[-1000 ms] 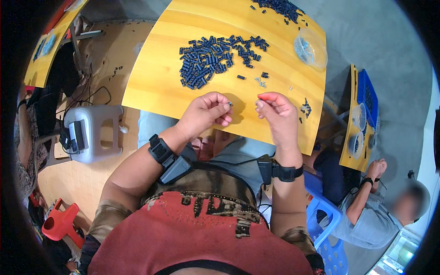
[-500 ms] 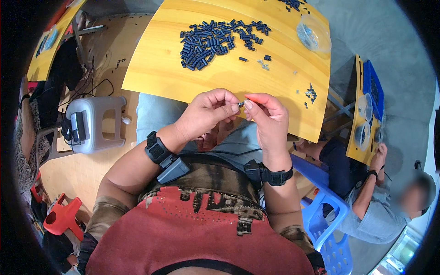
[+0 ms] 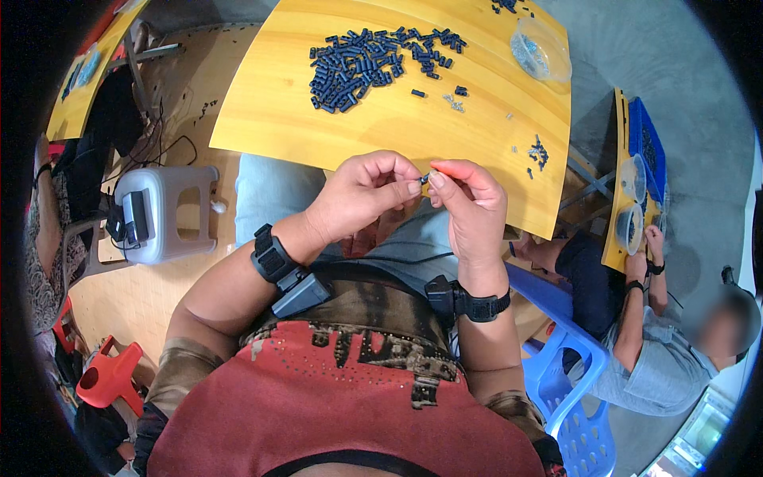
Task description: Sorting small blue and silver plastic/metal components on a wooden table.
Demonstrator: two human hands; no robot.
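Right now, the small dark piece (image 3: pixel 424 180) sits between your two hands, just off the right fingertips of your left hand (image 3: pixel 362 195) and just off the left fingertips of your right hand (image 3: pixel 473 199). Neither hand is clearly nearer; both meet at it. Its long axis seems to run across from one hand to the other, rising a little toward your right, but the fingers cover most of it, so take that slant as a fair reading only. Whether it is one part or two brought end to end, you can't tell from here.

Your left grip is closed, thumb against fingertip, on the piece's left end. Your right grip is pinched likewise on its right end, with hardly any gap between the two sets of fingertips. Both hands appear over the near edge of the yellow table (image 3: pixel 274 111), in front of your lap.

Beyond them on the table, up and to your left, lies the heap of black cylinders (image 3: pixel 354 71). Past your right hand lie the little silvery bits (image 3: pixel 454 102) and a cluster of small dark parts (image 3: pixel 539 153), with the clear bowl (image 3: pixel 558 46) farther off.
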